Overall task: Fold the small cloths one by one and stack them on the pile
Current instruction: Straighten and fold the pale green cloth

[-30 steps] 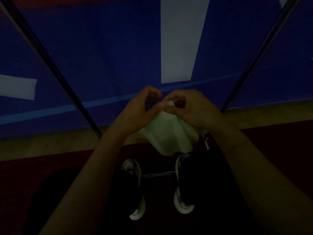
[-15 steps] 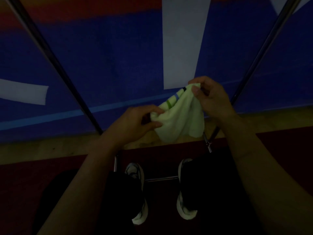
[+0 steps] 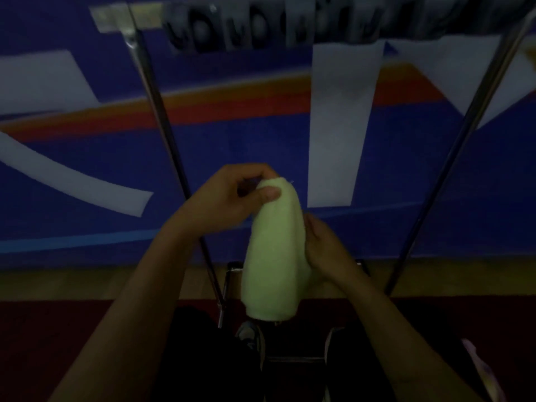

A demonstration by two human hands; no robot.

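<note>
While both hands (image 3: pixel 229 195) (image 3: pixel 324 250) grip the hanging cloth (image 3: pixel 272 256), metal rack poles (image 3: pixel 162 117) cross the blue banner (image 3: pixel 246 140) behind.

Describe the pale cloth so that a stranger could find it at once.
Start at the blue banner with white shapes. Before it, the left hand pinches the top of the cloth. It is the only pale green thing, hanging long.

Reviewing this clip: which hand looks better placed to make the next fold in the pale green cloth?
Probably the right hand: it rests along the hanging cloth at mid-height, while the left hand pinches the top end, anchoring it.
</note>
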